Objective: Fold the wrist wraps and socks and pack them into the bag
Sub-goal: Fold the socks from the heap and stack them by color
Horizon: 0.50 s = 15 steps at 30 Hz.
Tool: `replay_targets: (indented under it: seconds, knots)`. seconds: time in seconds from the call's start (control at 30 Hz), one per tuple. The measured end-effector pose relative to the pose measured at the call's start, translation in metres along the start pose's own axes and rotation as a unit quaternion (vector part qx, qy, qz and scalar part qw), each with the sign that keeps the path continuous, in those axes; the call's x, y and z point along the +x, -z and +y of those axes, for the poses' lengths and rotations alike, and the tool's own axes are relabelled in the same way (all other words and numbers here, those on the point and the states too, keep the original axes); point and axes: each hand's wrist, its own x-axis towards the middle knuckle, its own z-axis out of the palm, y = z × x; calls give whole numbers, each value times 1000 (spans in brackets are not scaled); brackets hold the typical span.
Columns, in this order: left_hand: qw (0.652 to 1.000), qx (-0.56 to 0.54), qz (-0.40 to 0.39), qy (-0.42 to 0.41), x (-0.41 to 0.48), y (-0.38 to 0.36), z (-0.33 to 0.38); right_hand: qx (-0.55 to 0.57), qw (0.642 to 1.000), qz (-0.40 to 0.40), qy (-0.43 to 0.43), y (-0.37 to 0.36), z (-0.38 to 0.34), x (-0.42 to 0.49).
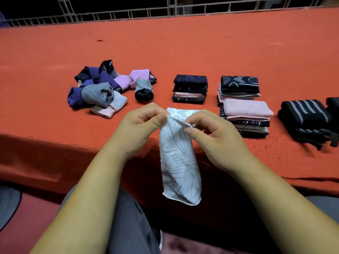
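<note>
A white patterned sock [178, 162] hangs down over the front edge of the orange table. My left hand [141, 125] pinches its top edge on the left and my right hand [212, 134] pinches the same edge on the right. Behind my hands a second white patterned sock [180, 112] lies flat on the cloth. A loose heap of purple, grey, pink and black socks [102, 87] sits at the left. Neat folded stacks stand at the centre [190, 88] and at the right [240, 85], with another stack [247, 116] in front. Black striped wrist wraps [306, 116] lie at the far right.
The orange cloth-covered table [165, 48] stretches wide and far behind the piles. A metal railing [172, 11] runs along its back edge. My grey-trousered legs [128, 226] are below the table's front edge. No bag is in view.
</note>
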Motion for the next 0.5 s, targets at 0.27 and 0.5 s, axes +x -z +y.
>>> replay_targets:
  seconds: [0.27, 0.5]
  knots:
    - [999, 31, -33, 9, -3, -2, -8, 117, 984, -125, -55, 28, -1, -3]
    - [983, -127, -66, 111, -5, -13, -2, -50, 995, -81, 12, 34, 6, -2]
